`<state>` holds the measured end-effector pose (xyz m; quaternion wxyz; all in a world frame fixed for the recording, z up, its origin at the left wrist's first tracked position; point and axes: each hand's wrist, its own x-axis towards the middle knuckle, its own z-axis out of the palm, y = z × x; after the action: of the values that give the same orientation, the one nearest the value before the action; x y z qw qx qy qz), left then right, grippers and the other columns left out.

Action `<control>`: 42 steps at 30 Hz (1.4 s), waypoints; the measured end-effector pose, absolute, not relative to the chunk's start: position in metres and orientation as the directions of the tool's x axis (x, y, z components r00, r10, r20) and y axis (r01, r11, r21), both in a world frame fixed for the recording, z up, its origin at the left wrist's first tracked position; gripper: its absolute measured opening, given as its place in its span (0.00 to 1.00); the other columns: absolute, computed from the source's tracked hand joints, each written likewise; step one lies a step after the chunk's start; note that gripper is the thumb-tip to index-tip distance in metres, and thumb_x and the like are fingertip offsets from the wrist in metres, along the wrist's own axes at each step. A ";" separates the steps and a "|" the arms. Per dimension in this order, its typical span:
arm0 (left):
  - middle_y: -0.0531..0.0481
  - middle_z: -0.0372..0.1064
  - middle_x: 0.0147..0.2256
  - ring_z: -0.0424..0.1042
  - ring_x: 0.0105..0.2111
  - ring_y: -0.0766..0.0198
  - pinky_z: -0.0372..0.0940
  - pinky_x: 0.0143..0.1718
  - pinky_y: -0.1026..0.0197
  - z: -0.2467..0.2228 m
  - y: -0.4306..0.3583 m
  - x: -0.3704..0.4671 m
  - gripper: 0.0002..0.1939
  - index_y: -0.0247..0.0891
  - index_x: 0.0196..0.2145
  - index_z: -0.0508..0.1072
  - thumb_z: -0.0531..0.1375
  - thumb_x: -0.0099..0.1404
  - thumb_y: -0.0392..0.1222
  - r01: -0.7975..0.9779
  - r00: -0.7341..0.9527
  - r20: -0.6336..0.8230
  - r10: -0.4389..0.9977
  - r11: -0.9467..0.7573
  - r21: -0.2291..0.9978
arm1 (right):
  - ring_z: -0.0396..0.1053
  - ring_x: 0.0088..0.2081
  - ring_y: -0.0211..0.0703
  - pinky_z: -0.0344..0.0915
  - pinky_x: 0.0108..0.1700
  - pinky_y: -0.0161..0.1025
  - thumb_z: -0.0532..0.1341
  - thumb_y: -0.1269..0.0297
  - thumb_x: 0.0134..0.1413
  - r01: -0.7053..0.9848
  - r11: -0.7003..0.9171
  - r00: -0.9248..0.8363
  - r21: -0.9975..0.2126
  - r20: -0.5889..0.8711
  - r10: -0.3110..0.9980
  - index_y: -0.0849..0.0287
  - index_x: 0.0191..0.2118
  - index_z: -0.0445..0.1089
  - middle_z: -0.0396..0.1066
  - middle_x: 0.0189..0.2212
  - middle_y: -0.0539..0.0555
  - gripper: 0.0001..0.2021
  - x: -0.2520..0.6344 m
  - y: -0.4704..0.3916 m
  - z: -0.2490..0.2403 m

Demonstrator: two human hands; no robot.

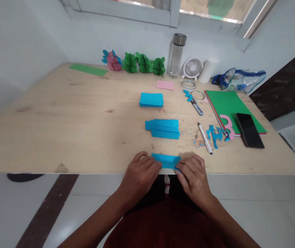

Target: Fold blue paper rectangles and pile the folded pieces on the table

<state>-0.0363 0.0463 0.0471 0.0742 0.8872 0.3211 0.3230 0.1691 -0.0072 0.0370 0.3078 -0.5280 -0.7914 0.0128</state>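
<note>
Closed on the two ends of a folded blue paper strip (166,161), the person's left hand (142,172) and right hand (192,174) meet the near edge of a pale wooden table (67,137), below the centre of the frame. Fingers of each hand curl over one end of the strip, leaving its middle bare between them; how the thumbs press is partly hidden.

Just beyond the hands, near the middle of the frame, lies a loose pile of blue paper strips (164,129), overlapping unevenly. Above that sits a neater stack of blue paper (151,99), and higher again a pink paper piece (165,85).

Right of centre, a white pen (205,137) lies slanted beside blue paper scraps (216,137). Above the pen are a blue cutter (197,107) and two rolls of tape (188,84). Farther right, a black phone (250,131) rests partly on a green sheet (236,110), next to a curvy pink cutout (227,126).

Along the wall, at the top of the frame from left to right, stand a pink paper figure (113,62), green paper figures (144,63), a clear bottle (176,57), a small white fan (193,68), a white cylinder (208,70) and a clear pouch (245,81). Flat at upper left lies a green paper strip (88,69).
</note>
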 end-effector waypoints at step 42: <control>0.41 0.60 0.60 0.52 0.63 0.50 0.39 0.65 0.43 -0.009 -0.002 -0.016 0.24 0.36 0.59 0.63 0.54 0.66 0.44 0.709 0.501 0.518 0.693 -0.672 0.214 | 0.65 0.37 0.46 0.54 0.45 0.46 0.55 0.67 0.61 0.904 0.277 -0.088 -0.326 0.493 0.866 0.57 0.42 0.70 0.72 0.30 0.52 0.07 0.159 0.006 0.032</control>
<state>-0.0157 -0.0020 -0.0095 -0.0133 0.8662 0.4045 0.2930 0.1595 0.0057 0.0323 0.3094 -0.6003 -0.7369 -0.0309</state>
